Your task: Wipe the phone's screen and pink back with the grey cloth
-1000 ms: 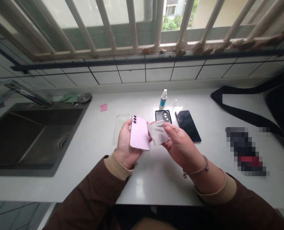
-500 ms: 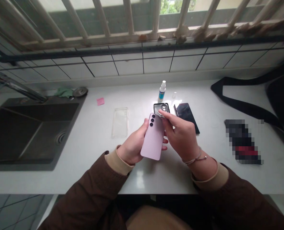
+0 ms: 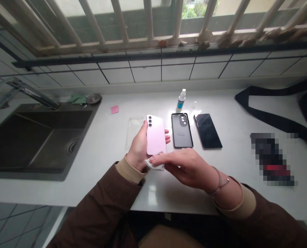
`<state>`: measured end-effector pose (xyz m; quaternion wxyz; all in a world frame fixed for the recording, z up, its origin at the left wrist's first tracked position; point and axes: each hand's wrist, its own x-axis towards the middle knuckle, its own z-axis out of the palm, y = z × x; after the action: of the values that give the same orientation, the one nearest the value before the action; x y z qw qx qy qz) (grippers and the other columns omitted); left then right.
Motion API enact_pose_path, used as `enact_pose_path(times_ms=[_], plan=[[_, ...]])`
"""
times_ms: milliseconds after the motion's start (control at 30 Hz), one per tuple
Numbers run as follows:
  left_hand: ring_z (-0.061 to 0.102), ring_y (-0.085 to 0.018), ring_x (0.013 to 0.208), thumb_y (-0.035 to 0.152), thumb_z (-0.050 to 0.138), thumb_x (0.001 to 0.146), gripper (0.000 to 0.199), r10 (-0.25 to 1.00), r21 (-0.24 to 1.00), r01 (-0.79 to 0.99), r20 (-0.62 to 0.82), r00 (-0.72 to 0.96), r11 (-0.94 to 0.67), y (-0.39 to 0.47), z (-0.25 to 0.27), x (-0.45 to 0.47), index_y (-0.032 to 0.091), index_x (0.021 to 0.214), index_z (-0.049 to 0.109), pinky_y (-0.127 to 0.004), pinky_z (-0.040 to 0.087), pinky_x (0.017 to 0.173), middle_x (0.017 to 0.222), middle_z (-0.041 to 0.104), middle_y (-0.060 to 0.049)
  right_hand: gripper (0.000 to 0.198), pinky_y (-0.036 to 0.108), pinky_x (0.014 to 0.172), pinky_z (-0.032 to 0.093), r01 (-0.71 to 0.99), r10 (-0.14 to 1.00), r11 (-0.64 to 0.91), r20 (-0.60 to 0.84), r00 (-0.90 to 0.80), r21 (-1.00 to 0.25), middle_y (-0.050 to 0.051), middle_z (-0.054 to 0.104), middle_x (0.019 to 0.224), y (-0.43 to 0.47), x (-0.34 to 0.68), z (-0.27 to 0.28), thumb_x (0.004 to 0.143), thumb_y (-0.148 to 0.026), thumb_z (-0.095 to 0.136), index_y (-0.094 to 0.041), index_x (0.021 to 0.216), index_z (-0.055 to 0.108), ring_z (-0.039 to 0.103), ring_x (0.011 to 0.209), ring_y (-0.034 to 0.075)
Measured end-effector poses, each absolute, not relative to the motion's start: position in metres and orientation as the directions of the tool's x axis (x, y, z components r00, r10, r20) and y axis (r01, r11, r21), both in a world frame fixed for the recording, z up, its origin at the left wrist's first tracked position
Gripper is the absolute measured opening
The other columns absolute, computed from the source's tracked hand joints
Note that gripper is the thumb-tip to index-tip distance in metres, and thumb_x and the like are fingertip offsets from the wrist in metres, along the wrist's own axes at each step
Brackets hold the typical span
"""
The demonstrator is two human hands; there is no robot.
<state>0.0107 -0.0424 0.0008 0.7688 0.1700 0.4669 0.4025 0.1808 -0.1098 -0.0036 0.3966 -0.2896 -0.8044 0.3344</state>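
Note:
A pink smartphone (image 3: pixel 156 137), its back with three camera lenses facing up, rests in my left hand (image 3: pixel 138 146). The thumb lies along its left edge and fingertips show past its right edge. My right hand (image 3: pixel 186 167) pinches a folded white cloth or wipe (image 3: pixel 155 165) against the phone's bottom end. Beyond the hands, a black phone case (image 3: pixel 181 134) lies on the counter, with a second, dark phone (image 3: pixel 209 131) to its right. A clear phone case (image 3: pixel 132 129) lies to the left, partly hidden behind my left hand.
A small spray bottle (image 3: pixel 181 100) stands behind the black case, near a clear cap (image 3: pixel 194 104). A pink note (image 3: pixel 114 109) lies to the left. The sink (image 3: pixel 81 137) is at far left; a black strap (image 3: pixel 259 110) and a blurred-out item (image 3: pixel 272 160) are at right.
My right hand has moved the white cloth from the phone's camera end down to its bottom end. My left hand has shifted the phone slightly left and away, uncovering the black case.

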Motion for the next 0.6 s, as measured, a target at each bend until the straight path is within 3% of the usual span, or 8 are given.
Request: enact_pose_path(times_ms=[133, 200, 300, 433, 500, 600], plan=[[0.077, -0.026, 0.080, 0.055, 0.038, 0.109, 0.058, 0.787, 0.600, -0.512, -0.506, 0.352, 0.615, -0.043, -0.004, 0.015, 0.011, 0.119, 0.074, -0.040, 0.064, 0.078, 0.102, 0.079, -0.018, 0.024, 0.036, 0.085, 0.069, 0.151, 0.962, 0.273, 0.266, -0.067, -0.950, 0.005, 0.083, 0.114, -0.101, 0.191, -0.002, 0.105, -0.027, 0.063, -0.024, 0.123, 0.079, 0.080, 0.102, 0.022], [0.077, -0.026, 0.080, 0.053, 0.041, 0.109, 0.053, 0.758, 0.593, -0.472, -0.497, 0.423, 0.652, -0.048, -0.005, 0.017, 0.011, 0.121, 0.072, -0.042, 0.064, 0.081, 0.100, 0.079, -0.017, 0.025, 0.039, 0.086, 0.069, 0.127, 0.955, 0.234, 0.252, 0.153, -0.964, 0.006, 0.082, 0.116, -0.094, 0.197, -0.003, 0.105, -0.034, 0.064, -0.024, 0.124, 0.078, 0.080, 0.103, 0.023], [0.078, -0.029, 0.083, 0.057, 0.042, 0.108, 0.060, 0.674, 0.584, -0.356, -0.524, 0.521, 0.729, -0.056, -0.006, 0.019, 0.007, 0.118, 0.072, -0.043, 0.063, 0.085, 0.102, 0.078, -0.020, 0.026, 0.044, 0.098, 0.066, 0.299, 0.887, 0.267, 0.355, 0.296, -0.916, 0.006, 0.081, 0.120, -0.086, 0.203, -0.006, 0.105, -0.033, 0.063, -0.026, 0.126, 0.077, 0.078, 0.110, 0.024], [0.078, -0.028, 0.086, 0.056, 0.042, 0.109, 0.056, 0.674, 0.590, -0.367, -0.465, 0.574, 0.719, -0.061, -0.009, 0.024, 0.013, 0.131, 0.070, -0.043, 0.063, 0.083, 0.109, 0.078, -0.018, 0.032, 0.043, 0.102, 0.065, 0.562, 0.884, 0.364, 0.465, 0.042, -0.742, 0.006, 0.078, 0.133, -0.086, 0.202, -0.010, 0.106, -0.021, 0.058, -0.027, 0.134, 0.074, 0.077, 0.119, 0.025], [0.078, -0.027, 0.091, 0.052, 0.042, 0.110, 0.051, 0.733, 0.592, -0.449, -0.429, 0.527, 0.669, -0.060, -0.011, 0.027, 0.016, 0.135, 0.068, -0.043, 0.062, 0.088, 0.113, 0.078, -0.016, 0.035, 0.042, 0.105, 0.064, 0.569, 0.882, 0.438, 0.456, -0.121, -0.696, 0.007, 0.074, 0.139, -0.087, 0.199, -0.013, 0.107, -0.017, 0.054, -0.026, 0.134, 0.073, 0.073, 0.127, 0.024], [0.077, -0.028, 0.102, 0.052, 0.040, 0.110, 0.054, 0.804, 0.581, -0.556, -0.434, 0.407, 0.595, -0.056, -0.013, 0.028, 0.011, 0.125, 0.072, -0.042, 0.060, 0.099, 0.112, 0.078, -0.017, 0.037, 0.042, 0.114, 0.059, 0.499, 0.835, 0.549, 0.470, -0.286, -0.670, 0.007, 0.073, 0.140, -0.089, 0.193, -0.016, 0.107, -0.011, 0.050, -0.024, 0.133, 0.072, 0.069, 0.133, 0.022]])
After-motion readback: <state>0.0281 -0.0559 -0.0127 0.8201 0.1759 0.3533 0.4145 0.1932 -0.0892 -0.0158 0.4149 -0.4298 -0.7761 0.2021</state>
